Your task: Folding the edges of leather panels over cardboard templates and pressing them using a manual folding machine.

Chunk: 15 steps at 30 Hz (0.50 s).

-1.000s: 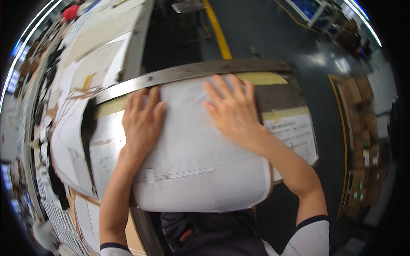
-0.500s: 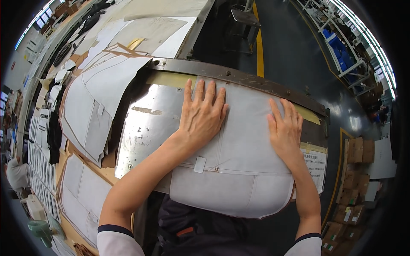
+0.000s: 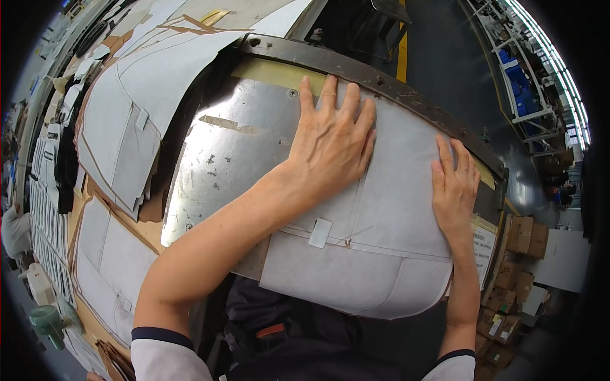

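In the head view, a pale grey, round-cornered sheet panel (image 3: 397, 197) is lying across the silvery metal worktop (image 3: 222, 155), overhanging its near edge. The left hand (image 3: 333, 136) is resting over the panel's left margin toward the worktop's far edge, grip spread; the right hand (image 3: 456, 190) is lying along its right margin, grip loosely spread.

Metal plate (image 3: 219, 149): exposed face open from above. Bolted bar (image 3: 380, 81) bounds its far side; stacked pale panels (image 3: 127, 120) obstruct its left; left forearm (image 3: 235, 216) crosses its near side; left hand (image 3: 333, 133) blocks passage along its right.
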Available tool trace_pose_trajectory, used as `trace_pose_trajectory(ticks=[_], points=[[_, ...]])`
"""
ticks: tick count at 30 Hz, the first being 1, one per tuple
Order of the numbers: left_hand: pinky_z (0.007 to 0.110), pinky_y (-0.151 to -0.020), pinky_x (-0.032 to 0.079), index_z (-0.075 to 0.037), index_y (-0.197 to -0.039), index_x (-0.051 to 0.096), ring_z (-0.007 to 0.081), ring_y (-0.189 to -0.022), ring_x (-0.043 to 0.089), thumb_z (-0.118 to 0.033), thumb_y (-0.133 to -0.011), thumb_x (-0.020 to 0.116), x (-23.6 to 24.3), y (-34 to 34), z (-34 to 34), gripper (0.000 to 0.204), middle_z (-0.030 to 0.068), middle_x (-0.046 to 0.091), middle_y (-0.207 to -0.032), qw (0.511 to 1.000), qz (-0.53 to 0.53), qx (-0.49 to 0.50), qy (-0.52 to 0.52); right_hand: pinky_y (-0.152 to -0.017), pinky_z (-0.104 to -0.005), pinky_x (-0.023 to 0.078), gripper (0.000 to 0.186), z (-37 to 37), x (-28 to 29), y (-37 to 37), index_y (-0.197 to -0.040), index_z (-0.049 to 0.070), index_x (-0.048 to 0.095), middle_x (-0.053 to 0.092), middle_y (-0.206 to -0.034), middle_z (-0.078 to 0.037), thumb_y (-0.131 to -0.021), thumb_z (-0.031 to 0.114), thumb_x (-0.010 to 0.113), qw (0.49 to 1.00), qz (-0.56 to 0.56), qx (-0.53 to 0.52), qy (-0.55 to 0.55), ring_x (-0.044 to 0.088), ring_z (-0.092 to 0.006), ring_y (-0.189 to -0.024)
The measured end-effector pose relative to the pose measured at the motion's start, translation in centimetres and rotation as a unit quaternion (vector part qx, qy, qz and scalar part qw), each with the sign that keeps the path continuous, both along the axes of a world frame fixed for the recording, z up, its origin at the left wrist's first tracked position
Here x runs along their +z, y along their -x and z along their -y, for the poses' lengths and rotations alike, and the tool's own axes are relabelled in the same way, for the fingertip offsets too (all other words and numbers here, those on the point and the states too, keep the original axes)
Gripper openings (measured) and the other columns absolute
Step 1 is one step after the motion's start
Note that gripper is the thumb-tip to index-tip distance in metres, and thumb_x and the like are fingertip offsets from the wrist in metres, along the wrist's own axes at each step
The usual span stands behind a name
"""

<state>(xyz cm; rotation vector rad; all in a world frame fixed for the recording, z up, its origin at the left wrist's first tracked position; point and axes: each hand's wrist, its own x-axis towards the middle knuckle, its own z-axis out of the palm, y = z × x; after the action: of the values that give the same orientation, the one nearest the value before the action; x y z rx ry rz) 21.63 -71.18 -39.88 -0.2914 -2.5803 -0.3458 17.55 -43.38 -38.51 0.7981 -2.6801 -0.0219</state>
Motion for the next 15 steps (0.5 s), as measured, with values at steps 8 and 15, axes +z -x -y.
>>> trace_pose_trajectory(ticks=[8,15], points=[[0.068,-0.117,0.027,-0.004,-0.141,0.056,0.0478,-0.142,0.042,-0.030,-0.103,0.056,0.15,-0.19,-0.14,0.046,0.0248,0.049,-0.144,0.999,0.024,-0.008,-0.034,-0.113,-0.0523,0.034,0.054,-0.14,0.86,-0.53,-0.153,0.013,0.054,0.049,-0.148,-0.020,-0.107,0.041,0.054,1.000,0.021,0.016,0.003,0.044,-0.0387,-0.139],[0.069,-0.116,0.026,-0.008,-0.142,0.056,0.0472,-0.140,0.041,-0.039,-0.104,0.057,0.71,-0.47,-0.33,0.049,0.0224,0.048,-0.145,0.998,0.050,0.015,0.026,-0.113,-0.0547,0.033,0.054,0.20,0.94,-0.62,-0.151,0.011,0.055,0.047,-0.148,-0.023,-0.105,0.040,0.057,0.999,0.029,0.021,0.019,0.043,-0.0408,-0.139]])
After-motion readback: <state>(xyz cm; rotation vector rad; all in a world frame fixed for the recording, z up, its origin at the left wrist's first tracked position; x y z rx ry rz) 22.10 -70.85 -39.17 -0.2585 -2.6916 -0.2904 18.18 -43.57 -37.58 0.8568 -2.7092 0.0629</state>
